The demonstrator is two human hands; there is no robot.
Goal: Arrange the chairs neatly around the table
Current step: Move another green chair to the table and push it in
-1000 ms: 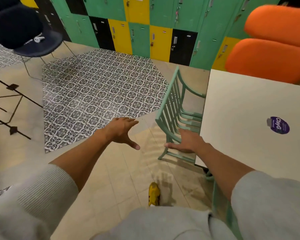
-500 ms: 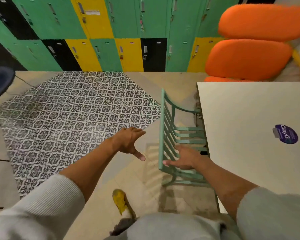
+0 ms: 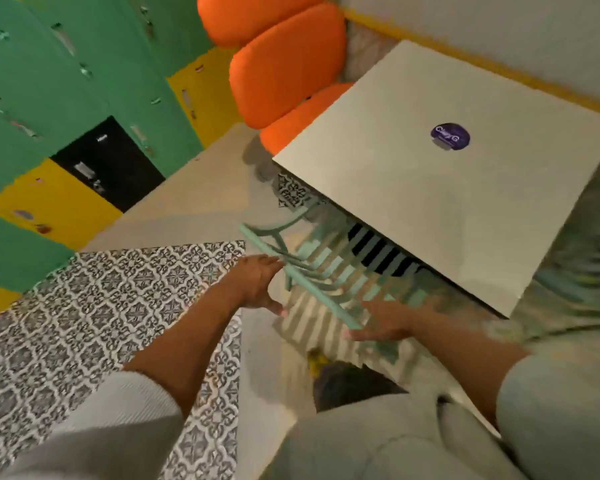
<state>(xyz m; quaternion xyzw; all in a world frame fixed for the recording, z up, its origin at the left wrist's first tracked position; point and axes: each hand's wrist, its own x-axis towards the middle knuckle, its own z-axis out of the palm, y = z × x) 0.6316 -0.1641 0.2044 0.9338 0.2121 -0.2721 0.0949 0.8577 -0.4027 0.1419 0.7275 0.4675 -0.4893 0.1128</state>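
A mint-green slatted chair stands at the near edge of the white square table, its seat partly under the tabletop and its back rail towards me. My left hand is spread open, with the fingertips against the left part of the back rail. My right hand lies over the near right end of that rail and holds it. The picture is blurred and tilted.
Orange padded seats sit at the table's far side against the wall. Green, yellow and black lockers line the left. Patterned floor tiles lie to my left. My yellow shoe is just below the chair.
The view has swung and tilted. The chair's seat now sits further under the tabletop, and my left hand has moved from the air onto the back rail.
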